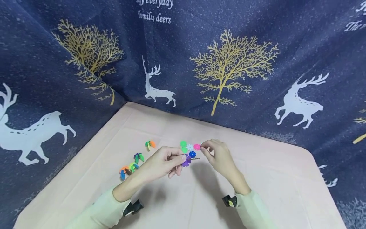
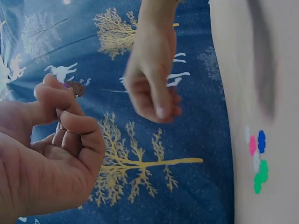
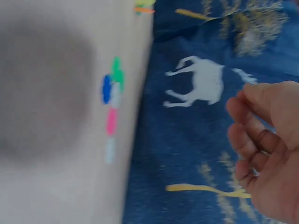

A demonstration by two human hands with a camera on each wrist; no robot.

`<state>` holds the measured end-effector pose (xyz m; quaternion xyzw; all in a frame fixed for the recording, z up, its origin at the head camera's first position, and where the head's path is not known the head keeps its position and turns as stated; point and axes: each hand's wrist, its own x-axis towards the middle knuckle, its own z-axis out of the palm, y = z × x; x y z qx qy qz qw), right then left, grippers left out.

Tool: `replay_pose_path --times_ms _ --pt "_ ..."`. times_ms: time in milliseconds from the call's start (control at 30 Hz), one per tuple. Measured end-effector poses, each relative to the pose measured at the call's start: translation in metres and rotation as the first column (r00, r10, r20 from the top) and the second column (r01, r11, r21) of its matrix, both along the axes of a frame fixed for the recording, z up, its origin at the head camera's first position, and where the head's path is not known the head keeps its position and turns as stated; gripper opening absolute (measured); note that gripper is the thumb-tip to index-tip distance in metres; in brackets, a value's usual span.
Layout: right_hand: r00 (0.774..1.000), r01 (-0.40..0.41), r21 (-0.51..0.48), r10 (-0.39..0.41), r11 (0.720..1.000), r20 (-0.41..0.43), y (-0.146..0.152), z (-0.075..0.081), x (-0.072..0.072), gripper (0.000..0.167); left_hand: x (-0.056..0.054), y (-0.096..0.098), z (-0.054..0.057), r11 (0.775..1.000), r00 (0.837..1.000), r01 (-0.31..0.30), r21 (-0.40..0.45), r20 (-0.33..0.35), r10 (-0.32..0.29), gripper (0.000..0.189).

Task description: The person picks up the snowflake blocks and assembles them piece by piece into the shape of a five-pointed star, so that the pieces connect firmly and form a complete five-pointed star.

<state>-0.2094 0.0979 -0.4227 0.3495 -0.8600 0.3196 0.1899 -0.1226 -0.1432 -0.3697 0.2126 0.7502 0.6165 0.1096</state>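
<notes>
My left hand [image 1: 168, 161] pinches a purple snowflake disc [image 1: 186, 160] between thumb and fingers, above the table. In the left wrist view a brownish disc [image 2: 77, 87] with a bit of purple shows at those fingertips. My right hand [image 1: 221, 157] hovers to the right with loosely bent fingers; in the right wrist view nothing shows between them. Beyond the hands lies a group of flat snowflake discs: green [image 1: 183, 144], white [image 1: 190, 147], pink [image 1: 197, 147] and blue [image 1: 192, 154]. A second white disc [image 3: 110, 150] at the pink end is hidden in the head view.
Several joined, multicoloured disc clusters lie left of my left hand, among them a green and orange one [image 1: 150, 145], a purple and green one [image 1: 138, 157] and an orange and blue one [image 1: 124, 171]. A dark blue printed cloth [image 1: 177, 41] hangs behind the pale table [image 1: 271, 178].
</notes>
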Motion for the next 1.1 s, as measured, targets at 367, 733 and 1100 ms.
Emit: replay_pose_path --times_ms 367,733,1100 --pt "0.959 0.030 0.175 -0.077 0.984 0.273 -0.022 -0.036 -0.040 0.005 0.000 0.001 -0.010 0.997 0.999 -0.047 -0.054 0.009 0.048 0.020" --pt "0.911 0.010 0.364 -0.158 0.931 0.381 -0.029 -0.058 -0.051 0.027 0.003 -0.001 -0.008 0.991 0.996 -0.088 -0.105 0.000 0.089 0.012" --pt "0.887 -0.002 0.310 -0.142 0.951 0.440 -0.032 -0.062 -0.050 0.031 0.003 -0.005 -0.011 0.981 0.986 -0.149 -0.121 -0.098 0.137 0.015"
